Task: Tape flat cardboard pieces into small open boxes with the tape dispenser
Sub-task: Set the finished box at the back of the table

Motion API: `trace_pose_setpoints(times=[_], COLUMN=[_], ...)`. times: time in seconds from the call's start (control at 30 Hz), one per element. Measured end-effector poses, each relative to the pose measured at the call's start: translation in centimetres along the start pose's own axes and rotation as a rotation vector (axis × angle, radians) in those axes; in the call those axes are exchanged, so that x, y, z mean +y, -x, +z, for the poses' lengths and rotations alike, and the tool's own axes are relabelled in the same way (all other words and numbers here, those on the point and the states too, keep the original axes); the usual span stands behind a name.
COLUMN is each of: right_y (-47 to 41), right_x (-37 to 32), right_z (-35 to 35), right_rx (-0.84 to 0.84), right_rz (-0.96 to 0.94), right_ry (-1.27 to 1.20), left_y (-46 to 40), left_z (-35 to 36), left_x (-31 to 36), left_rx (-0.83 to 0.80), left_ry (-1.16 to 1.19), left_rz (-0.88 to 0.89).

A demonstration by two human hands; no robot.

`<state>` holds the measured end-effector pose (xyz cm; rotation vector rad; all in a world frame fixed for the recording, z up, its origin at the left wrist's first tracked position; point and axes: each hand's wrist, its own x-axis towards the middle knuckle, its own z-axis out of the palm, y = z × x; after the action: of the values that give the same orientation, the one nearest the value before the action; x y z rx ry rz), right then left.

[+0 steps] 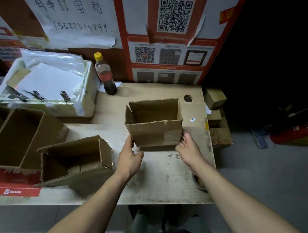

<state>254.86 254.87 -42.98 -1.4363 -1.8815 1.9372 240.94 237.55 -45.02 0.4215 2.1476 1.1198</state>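
A roll of tape (198, 182) at the surface's right edge is largely hidden behind the right forearm. The flattened cardboard (13, 136) is cut off by the left edge. Small print on the red poster (169, 58) is blurred beyond reading.

**Materials and surface finish**

Small open box (154, 123): matt brown corrugated cardboard, edges rough. Table (164, 174): pale wood board, scuffed and stained. Bottle (105, 75), far left: glossy clear plastic, yellow cap. Tray (85, 101): white foam holding glossy plastic film.
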Motion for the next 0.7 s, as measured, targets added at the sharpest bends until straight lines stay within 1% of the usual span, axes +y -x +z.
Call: trace_pose_setpoints(times=[0.13,0.27,0.43,0.7], right_y=[-3.4,-7.9,-12.2,-19.6], right_x=[0.1,-1.2,-3.3,-6.6], right_z=[-0.3,-1.2,-1.7,-2.3], right_rx=[0.141,0.131,0.156,0.168], right_rz=[0.079,0.110,0.082,0.018], right_ry=[0.066,-0.025,-0.103,-0.119], left_y=[-3.5,-8.5,-14.1,-21.6], left_z=[1.3,1.9,2.4,2.3], left_x=[1.7,3.9,6.4,8.9], left_rx=[-0.039,-0.043,-0.031,-0.044], left_ry=[0.046,0.097,0.066,0.013], left_rz=[-0.003,-0.031,-0.022,0.009])
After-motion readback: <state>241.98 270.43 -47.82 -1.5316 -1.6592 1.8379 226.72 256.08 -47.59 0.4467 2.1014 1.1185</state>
